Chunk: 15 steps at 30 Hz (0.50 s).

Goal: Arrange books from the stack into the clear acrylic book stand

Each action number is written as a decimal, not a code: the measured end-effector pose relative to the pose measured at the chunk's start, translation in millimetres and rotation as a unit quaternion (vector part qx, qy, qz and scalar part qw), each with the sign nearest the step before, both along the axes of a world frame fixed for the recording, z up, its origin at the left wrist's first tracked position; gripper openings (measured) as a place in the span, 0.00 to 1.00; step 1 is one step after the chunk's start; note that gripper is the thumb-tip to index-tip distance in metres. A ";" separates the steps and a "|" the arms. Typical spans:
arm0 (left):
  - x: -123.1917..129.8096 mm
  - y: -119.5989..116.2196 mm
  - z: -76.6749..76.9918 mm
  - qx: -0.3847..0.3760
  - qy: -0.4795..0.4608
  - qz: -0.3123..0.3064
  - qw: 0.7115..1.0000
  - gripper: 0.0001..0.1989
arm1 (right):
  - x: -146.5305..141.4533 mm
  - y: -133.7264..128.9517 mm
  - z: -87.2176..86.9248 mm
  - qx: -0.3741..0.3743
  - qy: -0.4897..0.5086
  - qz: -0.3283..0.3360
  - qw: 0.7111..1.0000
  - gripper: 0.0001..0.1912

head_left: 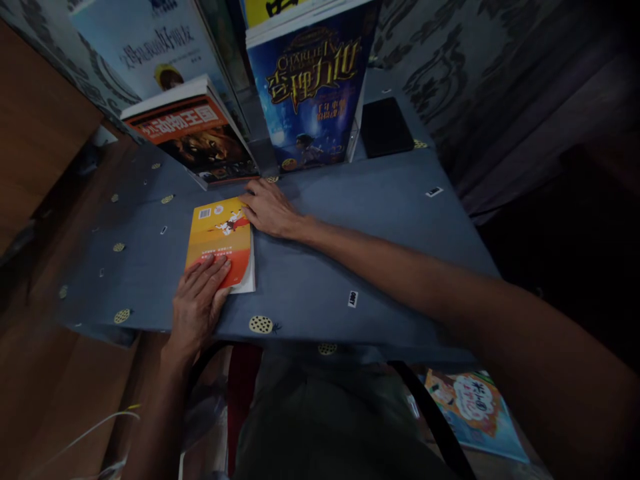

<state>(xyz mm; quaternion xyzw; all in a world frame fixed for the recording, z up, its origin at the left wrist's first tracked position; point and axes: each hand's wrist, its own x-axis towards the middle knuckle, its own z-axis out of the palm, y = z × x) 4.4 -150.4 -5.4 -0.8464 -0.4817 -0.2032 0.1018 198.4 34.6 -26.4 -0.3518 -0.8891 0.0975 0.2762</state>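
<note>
A yellow and orange paperback book (213,231) lies on the cloth-covered table, its barcode side up. My left hand (199,303) rests over the lower part of the cover, fingers stretched flat and the thumb by the bottom edge. At the upper right corner, my right hand (273,208) has its bent fingers closed on the book's edge; the fingertips are partly hidden. White page edges show along the lower right side, where the cover corner is slightly raised.
Behind stand a lion-covered book (205,143), a pale blue book (145,47) and a dark blue book (313,100) in a clear holder. A black flat object (386,127) lies at the back right. Another colourful book (475,410) is below the table's front edge (300,337).
</note>
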 end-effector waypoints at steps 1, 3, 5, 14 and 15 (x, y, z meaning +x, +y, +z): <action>0.1 0.0 0.1 0.001 -0.001 0.000 1.000 0.21 | 2.1 -4.6 0.1 0.003 0.003 0.017 1.000 0.18; 0.3 -0.4 0.1 -0.001 -0.003 -0.001 1.000 0.21 | 8.1 -17.3 0.5 0.012 0.013 0.065 0.998 0.17; 0.4 -1.0 -0.1 -0.005 -0.005 -0.002 1.000 0.21 | 16.7 -33.5 1.2 0.022 0.031 0.122 0.992 0.16; 1.2 -1.8 1.2 -0.024 0.004 0.004 1.000 0.26 | 52.9 -92.4 9.5 -0.023 0.110 0.322 0.940 0.11; 1.5 -1.6 1.8 -0.022 0.005 0.001 1.000 0.28 | 52.9 -93.1 9.8 -0.048 0.125 0.323 0.937 0.11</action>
